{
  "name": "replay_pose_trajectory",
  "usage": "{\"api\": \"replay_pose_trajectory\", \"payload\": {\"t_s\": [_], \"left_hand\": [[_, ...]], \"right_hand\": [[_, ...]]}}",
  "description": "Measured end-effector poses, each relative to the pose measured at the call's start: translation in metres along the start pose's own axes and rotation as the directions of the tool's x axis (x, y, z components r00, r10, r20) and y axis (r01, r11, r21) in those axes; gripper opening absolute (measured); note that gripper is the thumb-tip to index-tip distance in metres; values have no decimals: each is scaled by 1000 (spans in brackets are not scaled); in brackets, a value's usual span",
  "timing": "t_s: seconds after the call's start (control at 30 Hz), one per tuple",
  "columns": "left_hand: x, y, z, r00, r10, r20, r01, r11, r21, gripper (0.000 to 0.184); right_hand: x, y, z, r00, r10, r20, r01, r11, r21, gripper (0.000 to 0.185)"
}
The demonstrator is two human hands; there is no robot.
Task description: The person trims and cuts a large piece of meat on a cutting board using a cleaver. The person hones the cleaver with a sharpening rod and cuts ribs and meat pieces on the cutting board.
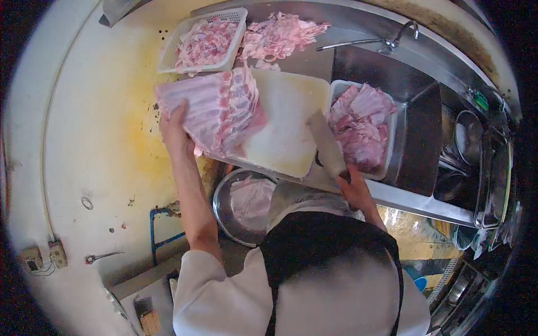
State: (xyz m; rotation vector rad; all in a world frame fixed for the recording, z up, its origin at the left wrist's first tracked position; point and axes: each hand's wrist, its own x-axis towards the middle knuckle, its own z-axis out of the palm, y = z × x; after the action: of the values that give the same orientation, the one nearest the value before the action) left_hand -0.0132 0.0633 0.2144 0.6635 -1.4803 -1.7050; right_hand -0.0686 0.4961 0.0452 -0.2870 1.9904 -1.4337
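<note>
A large rack of raw ribs (207, 109) lies over the left part of the white cutting board (286, 112). My left hand (174, 126) grips its left edge, the thumb on top and the other fingers hidden beneath. In my right hand (354, 187) is the handle of a cleaver (327, 147), its broad blade pointing up and left over the board's right edge, apart from the ribs. Just right of the blade, a white tray (390, 147) holds several cut pieces of raw meat (361, 120).
Behind the board stand a white plastic basket (238, 36) of meat scraps and a loose pile of scraps (283, 36). A metal bowl (219, 204) with pale meat sits below the board. A faucet (392, 42) and sink (417, 120) are to the right; a wall (101, 140) borders the left.
</note>
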Motion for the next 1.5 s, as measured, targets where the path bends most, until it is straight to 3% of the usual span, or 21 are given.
{"api": "replay_pose_trajectory", "payload": {"t_s": [0.13,0.2,0.27,0.3,0.37,0.4,0.43,0.5,0.57,0.67,0.77,0.87,0.97,1.07,1.17,1.27,1.37,1.43,1.5], "left_hand": [[-34,11,39,990,-130,-58,109,953,-282,46],[-41,-7,41,967,-237,-98,187,911,-368,47],[-31,-59,30,970,-202,-133,177,967,-183,47],[-27,-92,20,972,-184,-148,172,981,-90,48],[-29,-152,-5,967,-221,-123,248,923,293,51],[-29,-192,-37,993,-2,-117,72,799,597,49],[-17,-232,-71,978,208,-26,-96,554,827,48],[-15,-234,-68,885,405,231,-345,237,908,45],[-38,-174,-4,773,496,395,-565,257,784,41],[-21,-202,19,650,477,592,-727,164,666,34],[-18,-220,33,745,274,609,-667,289,686,33],[-9,-223,37,801,231,553,-599,293,745,35],[-5,-206,48,826,23,563,-561,119,819,44],[8,-217,48,806,-34,590,-589,35,807,61],[13,-222,47,788,60,613,-616,75,785,58],[19,-229,45,777,133,615,-629,190,754,55],[21,-230,42,765,83,639,-641,198,742,49],[24,-226,41,758,127,640,-645,289,707,45],[20,-229,39,759,156,633,-642,348,684,43]], "right_hand": [[7,32,-7,992,-115,-59,113,993,-42,37],[1,35,-15,995,-21,-93,20,1000,-5,37],[-4,-11,-27,973,203,-114,-193,977,86,30],[-1,-6,-33,977,160,-140,-156,987,43,29],[2,8,-44,982,67,-177,-78,996,-54,26],[1,7,-47,983,60,-174,-70,996,-54,26],[2,1,-48,982,46,-182,-55,997,-49,25],[-1,-13,-45,986,32,-165,-35,999,-14,24],[1,-33,-33,995,8,-99,-5,1000,31,26],[38,-24,-5,997,-81,-6,77,961,-267,38],[68,-59,25,979,-138,150,186,905,-383,53],[86,-79,54,983,-136,122,180,840,-512,54],[101,-119,75,964,-224,147,267,837,-477,46],[122,-129,89,978,-115,174,193,816,-545,39],[134,-128,100,984,-120,134,179,739,-650,39],[143,-138,109,993,14,115,70,717,-694,36],[168,-149,126,994,-28,105,94,714,-694,36],[219,-140,153,992,-118,38,111,712,-694,37],[259,-138,163,976,-185,114,214,719,-661,39]]}}
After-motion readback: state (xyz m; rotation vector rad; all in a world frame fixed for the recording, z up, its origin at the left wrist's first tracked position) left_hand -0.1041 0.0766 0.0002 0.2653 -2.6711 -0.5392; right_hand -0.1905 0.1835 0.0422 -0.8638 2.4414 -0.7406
